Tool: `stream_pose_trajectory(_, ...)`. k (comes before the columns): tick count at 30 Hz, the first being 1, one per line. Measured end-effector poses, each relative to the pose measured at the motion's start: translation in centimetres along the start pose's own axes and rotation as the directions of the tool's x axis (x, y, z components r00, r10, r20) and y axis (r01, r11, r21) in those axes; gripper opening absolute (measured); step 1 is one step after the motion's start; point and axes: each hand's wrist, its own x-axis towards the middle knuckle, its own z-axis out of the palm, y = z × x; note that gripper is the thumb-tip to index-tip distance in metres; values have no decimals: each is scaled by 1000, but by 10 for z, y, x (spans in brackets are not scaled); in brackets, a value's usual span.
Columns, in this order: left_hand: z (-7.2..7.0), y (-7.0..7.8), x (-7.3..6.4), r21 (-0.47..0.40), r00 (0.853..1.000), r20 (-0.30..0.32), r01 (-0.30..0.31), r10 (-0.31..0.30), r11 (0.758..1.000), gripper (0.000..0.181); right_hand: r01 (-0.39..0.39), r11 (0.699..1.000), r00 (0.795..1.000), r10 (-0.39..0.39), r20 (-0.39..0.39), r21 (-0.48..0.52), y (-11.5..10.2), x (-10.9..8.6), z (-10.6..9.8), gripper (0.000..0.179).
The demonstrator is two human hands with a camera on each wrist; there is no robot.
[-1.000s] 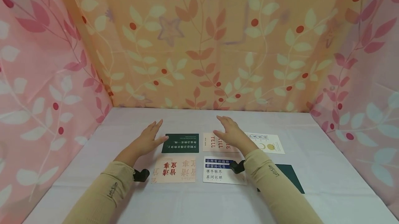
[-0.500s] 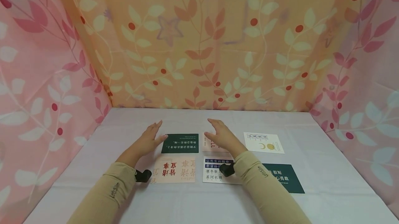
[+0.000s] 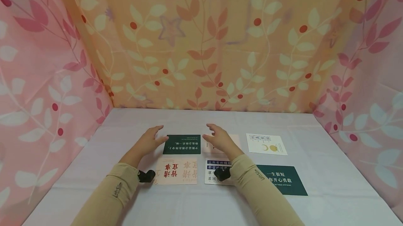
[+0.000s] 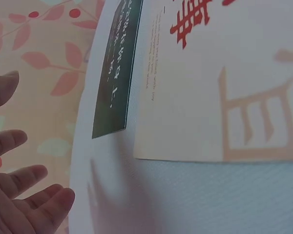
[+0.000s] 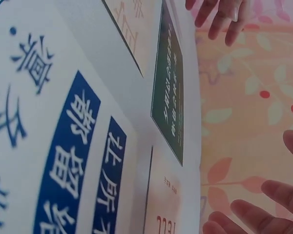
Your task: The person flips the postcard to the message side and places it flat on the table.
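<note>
My left hand (image 3: 147, 145) hangs over the table beside the left end of a dark green postcard (image 3: 184, 145), fingers spread and holding nothing. Over a pale pink postcard (image 3: 233, 142) with red lettering, my right hand (image 3: 221, 142) is held with its fingers loosely bent, nothing in its grasp; it hides part of that card. The two palms face each other across the green card. In the left wrist view, the fingers (image 4: 24, 183) are well apart. Closer to me lie a peach postcard (image 3: 179, 171) with red characters and a white postcard (image 3: 210, 179) with blue bands, partly covered by the right wrist.
At the right lie a white postcard (image 3: 267, 145) with a yellow drawing and another dark green postcard (image 3: 289, 180), partly under the right sleeve. A white cloth covers the table (image 3: 176, 208). Leaf-patterned curtains (image 3: 201, 44) enclose the back and sides.
My right hand has moved left toward the left hand, uncovering the white card with the yellow drawing and more of the right-hand green card. The fingers of both hands are more bent.
</note>
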Motion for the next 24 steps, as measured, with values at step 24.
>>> stream_pose_trajectory(24,13,-3,9,-139,990,12,138,-138,981,62,-86,982,996,78,51,168,3,-1,21,57)
